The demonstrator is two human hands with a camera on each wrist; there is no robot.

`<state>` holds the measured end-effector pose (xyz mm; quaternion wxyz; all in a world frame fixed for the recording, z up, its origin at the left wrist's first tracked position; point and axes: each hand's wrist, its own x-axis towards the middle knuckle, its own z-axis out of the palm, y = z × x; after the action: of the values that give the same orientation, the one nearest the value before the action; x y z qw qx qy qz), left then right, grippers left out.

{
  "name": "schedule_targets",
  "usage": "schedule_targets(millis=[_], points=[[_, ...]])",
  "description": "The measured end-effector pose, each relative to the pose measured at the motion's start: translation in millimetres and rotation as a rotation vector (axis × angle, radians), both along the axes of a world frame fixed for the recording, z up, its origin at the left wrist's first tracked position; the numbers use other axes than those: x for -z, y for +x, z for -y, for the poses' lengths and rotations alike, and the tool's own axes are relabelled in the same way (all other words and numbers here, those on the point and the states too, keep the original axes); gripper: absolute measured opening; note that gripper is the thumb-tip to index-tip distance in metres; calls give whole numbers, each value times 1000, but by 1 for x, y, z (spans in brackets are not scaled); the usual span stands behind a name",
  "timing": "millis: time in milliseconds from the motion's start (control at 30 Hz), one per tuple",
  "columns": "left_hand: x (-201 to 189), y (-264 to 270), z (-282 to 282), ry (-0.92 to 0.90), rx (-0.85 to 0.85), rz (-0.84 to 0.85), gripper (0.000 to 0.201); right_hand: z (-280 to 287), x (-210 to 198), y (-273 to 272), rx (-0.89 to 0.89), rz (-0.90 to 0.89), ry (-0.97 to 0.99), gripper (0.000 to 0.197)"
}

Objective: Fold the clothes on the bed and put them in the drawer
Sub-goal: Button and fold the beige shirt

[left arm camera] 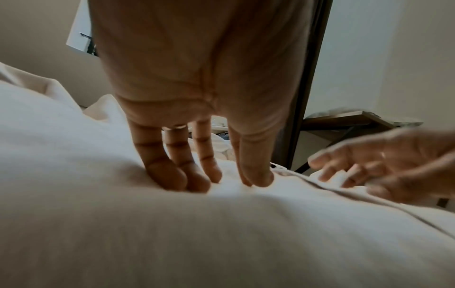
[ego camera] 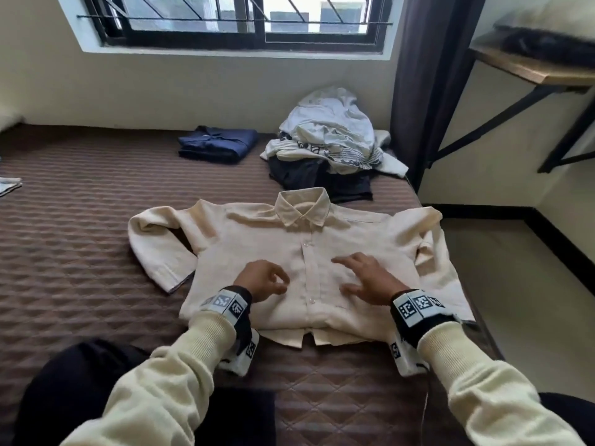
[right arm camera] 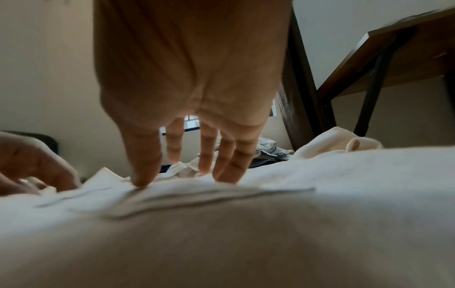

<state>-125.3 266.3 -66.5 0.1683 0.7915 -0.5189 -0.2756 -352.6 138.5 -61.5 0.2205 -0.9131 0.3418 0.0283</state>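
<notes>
Head view: fingers (ego camera: 346,263) atop shirt (ego camera: 257,233)

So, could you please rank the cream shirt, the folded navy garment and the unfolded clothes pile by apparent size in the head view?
1. cream shirt, though it is nearest the camera
2. unfolded clothes pile
3. folded navy garment

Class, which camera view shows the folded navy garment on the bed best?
The head view: the folded navy garment lies whole on the bed, left of the unfolded pile. The right wrist view shows at most a dark sliver behind the fingers; the left wrist view shows none of it.
</notes>
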Motion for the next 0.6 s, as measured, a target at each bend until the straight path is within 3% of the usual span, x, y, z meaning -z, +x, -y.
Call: schedule_targets(millis=[67,167,300,367,467,600], points=[[-2,21,11,-13,-112,-128,14,27,-3,-1,-64,-168,131,51],[-13,60,32,-102,-216,-49,11,72,-11,-1,55,-87,356,32],[-19,113,74,-236,-273,264,12,127,-15,17,291,215,169,29],[-17,134,96,-251,-304,319,16,150,-12,30,370,309,131,27],[-10,159,126,-177,-274,329,32,179,-2,46,426,316,70,38],[0,176,147,7,-187,236,60,190,8,61,401,105,43,81]])
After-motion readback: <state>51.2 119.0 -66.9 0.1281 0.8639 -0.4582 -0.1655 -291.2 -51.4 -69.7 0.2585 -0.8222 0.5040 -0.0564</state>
